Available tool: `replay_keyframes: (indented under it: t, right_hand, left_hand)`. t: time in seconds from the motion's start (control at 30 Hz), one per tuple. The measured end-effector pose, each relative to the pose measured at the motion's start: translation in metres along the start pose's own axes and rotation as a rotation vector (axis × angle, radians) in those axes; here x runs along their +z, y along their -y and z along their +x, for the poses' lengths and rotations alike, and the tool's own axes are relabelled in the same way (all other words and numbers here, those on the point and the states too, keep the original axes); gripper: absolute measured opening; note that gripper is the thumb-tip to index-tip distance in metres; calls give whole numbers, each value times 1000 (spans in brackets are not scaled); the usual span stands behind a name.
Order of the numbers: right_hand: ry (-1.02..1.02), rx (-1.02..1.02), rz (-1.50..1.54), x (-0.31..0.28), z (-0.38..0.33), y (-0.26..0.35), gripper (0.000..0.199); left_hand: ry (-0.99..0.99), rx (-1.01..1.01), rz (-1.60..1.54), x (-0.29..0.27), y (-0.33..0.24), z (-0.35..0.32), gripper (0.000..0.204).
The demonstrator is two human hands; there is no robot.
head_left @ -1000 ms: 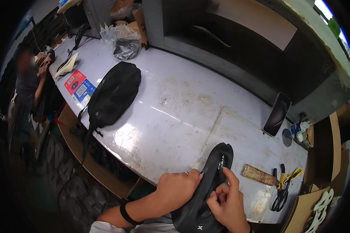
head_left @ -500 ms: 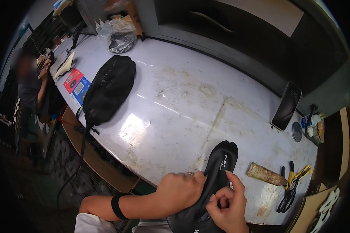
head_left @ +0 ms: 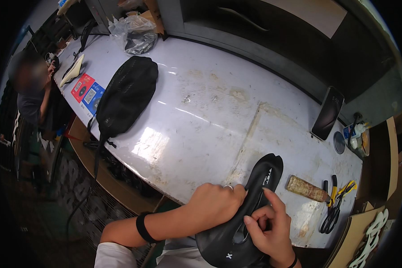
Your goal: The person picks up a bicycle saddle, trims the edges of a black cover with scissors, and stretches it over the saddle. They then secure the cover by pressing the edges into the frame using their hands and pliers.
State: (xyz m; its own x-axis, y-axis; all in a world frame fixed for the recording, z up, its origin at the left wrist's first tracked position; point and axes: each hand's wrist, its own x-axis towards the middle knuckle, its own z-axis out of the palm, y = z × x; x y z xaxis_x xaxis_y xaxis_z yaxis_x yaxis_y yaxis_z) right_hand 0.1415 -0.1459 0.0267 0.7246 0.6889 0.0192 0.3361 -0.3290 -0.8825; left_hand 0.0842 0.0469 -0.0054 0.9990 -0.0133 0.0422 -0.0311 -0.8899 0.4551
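A black bicycle saddle [head_left: 219,242] with a long central slot and white lettering lies tilted at the table's near edge, its narrow nose pointing away from me. My left hand [head_left: 217,205] is closed on its left edge, the fingertips tucked out of sight. On the right edge, my right hand [head_left: 272,228] grips it with curled fingers; the index reaches towards the lettering and the thumb lies beside the slot. The saddle's underside is hidden.
Right of the saddle are a worn wooden-handled tool [head_left: 307,188], yellow-and-black pliers [head_left: 333,192] and black-handled scissors [head_left: 329,222]. A phone [head_left: 328,114] leans at the back right. A black bag [head_left: 127,96] and a plastic bag [head_left: 136,33] are left. A person [head_left: 31,85] works far left.
Both hands and the saddle have shifted slightly right and up in the view, showing more of the saddle's wide rear. The grips look much the same. The whole view has tilted a little.
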Motion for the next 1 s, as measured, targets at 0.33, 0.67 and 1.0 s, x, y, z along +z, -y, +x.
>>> replay_keyframes:
  t: [0.33, 0.67, 1.0]
  right_hand:
    - [-77, -13, -142, 15, 1, 9, 60]
    - [-93, 11, -187, 16, 1, 12, 56]
    - [-61, 59, -223, 14, -9, 3, 44]
  left_hand:
    - [-49, -75, -20, 6, 0, -10, 27]
    - [287, -384, -758, -50, 16, -49, 34]
    - [-124, -178, -952, -28, -25, -74, 30]
